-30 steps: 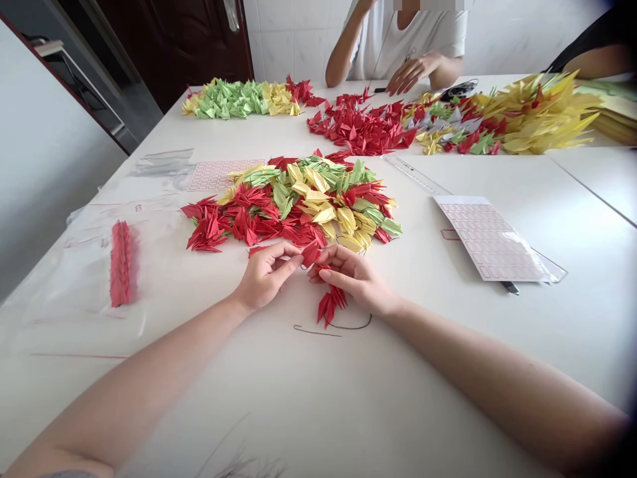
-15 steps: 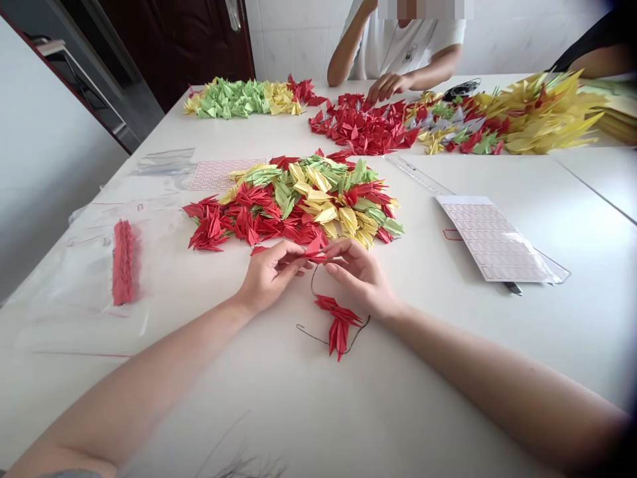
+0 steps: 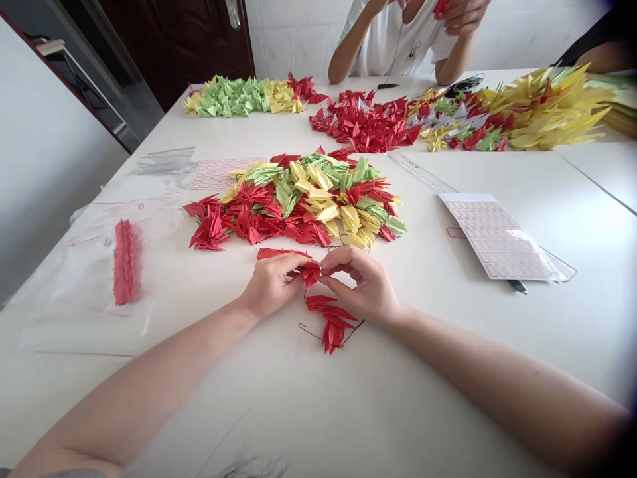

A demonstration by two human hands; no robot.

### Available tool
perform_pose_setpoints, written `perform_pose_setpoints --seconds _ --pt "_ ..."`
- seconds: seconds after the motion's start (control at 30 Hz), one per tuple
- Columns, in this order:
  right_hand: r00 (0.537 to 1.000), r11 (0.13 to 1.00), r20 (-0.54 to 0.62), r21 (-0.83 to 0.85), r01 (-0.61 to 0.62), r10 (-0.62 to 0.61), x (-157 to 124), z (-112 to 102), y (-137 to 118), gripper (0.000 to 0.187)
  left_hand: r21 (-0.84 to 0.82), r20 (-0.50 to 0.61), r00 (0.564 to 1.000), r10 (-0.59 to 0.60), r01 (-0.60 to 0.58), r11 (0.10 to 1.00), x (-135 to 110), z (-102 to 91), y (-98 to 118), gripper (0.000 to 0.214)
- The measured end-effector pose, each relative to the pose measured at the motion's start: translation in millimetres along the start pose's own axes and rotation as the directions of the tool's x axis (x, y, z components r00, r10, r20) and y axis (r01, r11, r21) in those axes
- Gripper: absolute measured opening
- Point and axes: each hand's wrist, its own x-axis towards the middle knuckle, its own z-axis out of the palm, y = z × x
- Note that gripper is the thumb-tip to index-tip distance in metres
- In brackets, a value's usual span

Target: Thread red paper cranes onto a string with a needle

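Note:
A folded red paper crane point(image 3: 312, 273) is pinched in my left hand point(image 3: 271, 284), its points facing down. My right hand point(image 3: 365, 282) is closed in a pinch at the crane's right edge; what lies between its fingertips is too small to make out. Dark cord point(image 3: 352, 334) runs below my hands, bent at its free end, with several red cranes point(image 3: 332, 320) strung on it and lying on the table. A thin dark strand also loops out behind my right hand. Just beyond my left fingers lies a red folded piece point(image 3: 281, 252).
A heap of red, yellow and green cranes point(image 3: 298, 199) lies ahead. Clear plastic bags point(image 3: 74, 265), one with a red strip point(image 3: 124, 262), are at left. Label sheets point(image 3: 490, 232) and a ruler point(image 3: 418, 171) lie right. Across the table, a person point(image 3: 393, 46) sits behind more cranes point(image 3: 371, 123).
The red crane between my hands has turned and come slightly nearer, points now down. The strung cranes shifted a little left. The person opposite raised a hand from the pile with something red.

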Motion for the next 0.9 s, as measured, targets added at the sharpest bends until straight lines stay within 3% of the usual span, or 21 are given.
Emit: perform_pose_setpoints --seconds 0.2,0.33,0.47,0.6,0.9 --pt "0.991 0.983 0.049 -0.135 0.128 -0.122 2.5 -3.7 -1.5 0.011 0.094 -0.004 0.996 0.085 -0.084 0.992 -0.3 0.2 -1.9 0.016" --pt "0.999 0.985 0.022 -0.163 0.052 -0.049 2.2 -4.5 -2.1 0.008 0.071 -0.014 0.997 0.081 -0.080 0.994 1.3 0.5 1.3 0.008" --pt "0.998 0.986 -0.024 -0.160 -0.057 0.053 4.3 -6.2 -2.1 0.011 -0.057 0.030 0.999 -0.045 0.047 0.997 4.3 -0.8 6.7 0.010" --pt "0.993 0.986 0.004 -0.119 -0.113 0.114 6.1 -7.7 -2.7 0.022 -0.159 0.077 0.990 -0.117 0.128 0.979 6.7 -3.1 9.7 0.016" --pt "0.984 0.984 -0.031 -0.023 -0.177 0.177 3.3 -5.0 0.1 0.024 -0.131 0.047 0.990 -0.134 0.139 0.982 3.9 -0.3 5.8 0.015"
